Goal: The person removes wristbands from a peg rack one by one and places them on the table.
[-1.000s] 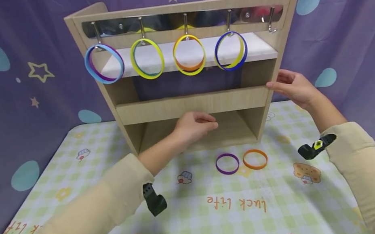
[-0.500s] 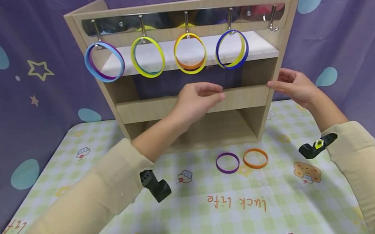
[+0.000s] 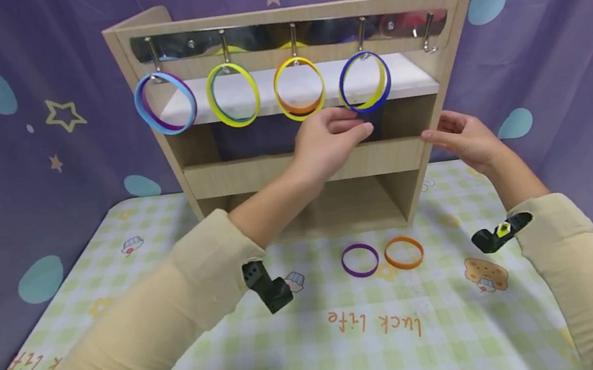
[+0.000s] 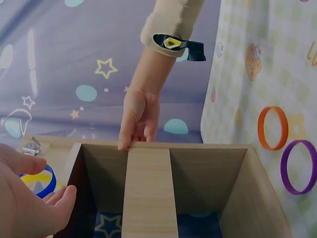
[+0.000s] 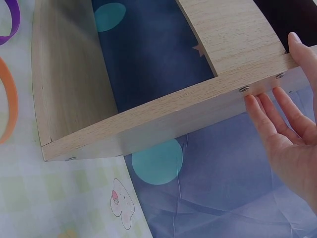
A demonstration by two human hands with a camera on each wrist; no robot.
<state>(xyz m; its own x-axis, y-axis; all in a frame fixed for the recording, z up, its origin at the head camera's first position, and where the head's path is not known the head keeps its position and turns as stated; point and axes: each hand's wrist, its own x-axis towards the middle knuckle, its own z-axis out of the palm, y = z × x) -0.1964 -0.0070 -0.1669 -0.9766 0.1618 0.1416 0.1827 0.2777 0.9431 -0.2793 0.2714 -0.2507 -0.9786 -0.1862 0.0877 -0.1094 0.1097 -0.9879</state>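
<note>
A light wooden shelf (image 3: 300, 168) has a metal strip of hooks along its top. Paired silicone wristbands hang from several hooks. My left hand (image 3: 327, 141) is raised just below the blue and yellow wristbands (image 3: 365, 81) on the fourth hook, fingers loosely bent and thumb apart. In the left wrist view, those bands (image 4: 47, 181) show behind the hand. At the shelf's right side panel, my right hand (image 3: 466, 138) holds on, thumb on the front edge, fingers against the outer face. The rightmost hook (image 3: 428, 34) carries no band.
A purple wristband (image 3: 360, 259) and an orange wristband (image 3: 403, 252) lie side by side on the checked tablecloth (image 3: 371, 361), in front of the shelf. A purple patterned curtain (image 3: 29, 188) stands behind and at both sides.
My left hand has risen from in front of the lower compartment and moved slightly right, up to the hanging bands. The right hand stays on the side panel.
</note>
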